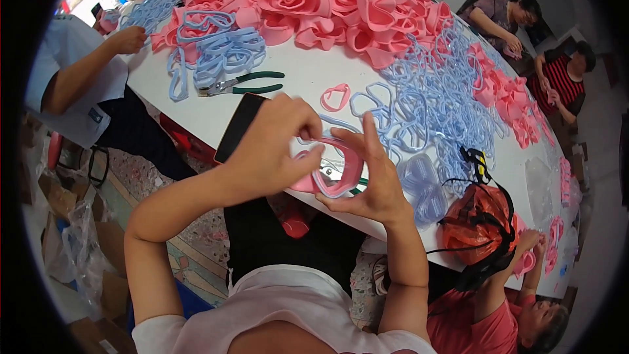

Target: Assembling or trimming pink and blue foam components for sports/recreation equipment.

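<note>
Above the table's near edge, my right hand [382,187] cups a pink soft rubber goggle frame [352,165] between thumb and fingers, with one finger raised. A pale strip runs along its edge. My left hand [282,147] pinches the frame's left side, its fingertips partly hidden. Just beneath, green handles of a tool [357,190] show in part. Past my hands lies a small pink loop [335,97]. Several pale blue, goggle-shaped rings [393,115] are strewn to the right. Beside my right wrist are stacked clear bluish lens-shaped pieces [422,187].
Green-handled pliers [242,83] and a dark flat object [239,124] lie left on the white table [160,82]. A big pink heap [327,3] covers the far side. A red bag [478,223] stands right. Co-workers sit at right; another person [78,78] is at left.
</note>
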`<state>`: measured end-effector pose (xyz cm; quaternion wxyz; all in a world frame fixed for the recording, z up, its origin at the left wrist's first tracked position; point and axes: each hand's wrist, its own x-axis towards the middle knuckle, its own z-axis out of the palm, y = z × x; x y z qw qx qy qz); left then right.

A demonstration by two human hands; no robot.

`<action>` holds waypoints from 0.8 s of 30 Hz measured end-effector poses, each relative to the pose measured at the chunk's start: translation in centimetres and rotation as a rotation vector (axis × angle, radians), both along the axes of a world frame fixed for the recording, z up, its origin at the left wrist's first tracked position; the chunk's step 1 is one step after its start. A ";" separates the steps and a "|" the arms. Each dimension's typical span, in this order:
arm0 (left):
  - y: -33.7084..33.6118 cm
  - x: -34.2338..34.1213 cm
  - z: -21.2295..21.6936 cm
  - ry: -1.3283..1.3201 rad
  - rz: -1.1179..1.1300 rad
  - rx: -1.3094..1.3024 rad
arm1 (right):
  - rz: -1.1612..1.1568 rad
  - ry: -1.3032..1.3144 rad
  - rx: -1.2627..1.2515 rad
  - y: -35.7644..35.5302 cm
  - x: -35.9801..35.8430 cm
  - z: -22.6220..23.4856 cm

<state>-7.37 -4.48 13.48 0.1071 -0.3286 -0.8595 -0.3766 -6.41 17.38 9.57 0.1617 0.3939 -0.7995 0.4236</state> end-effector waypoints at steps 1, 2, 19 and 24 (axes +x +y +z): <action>-0.8 -0.4 0.2 0.077 0.043 0.123 | -0.011 -0.008 -0.016 0.3 0.1 0.0; -1.7 -0.7 0.3 0.155 0.084 0.247 | 0.001 -0.001 -0.011 0.5 0.3 0.0; -4.0 -1.0 -6.2 0.296 -0.232 0.351 | -0.017 0.196 0.057 1.2 0.2 1.1; -3.3 -1.5 -6.8 0.334 -0.248 0.409 | -0.027 0.156 0.006 1.3 0.0 0.6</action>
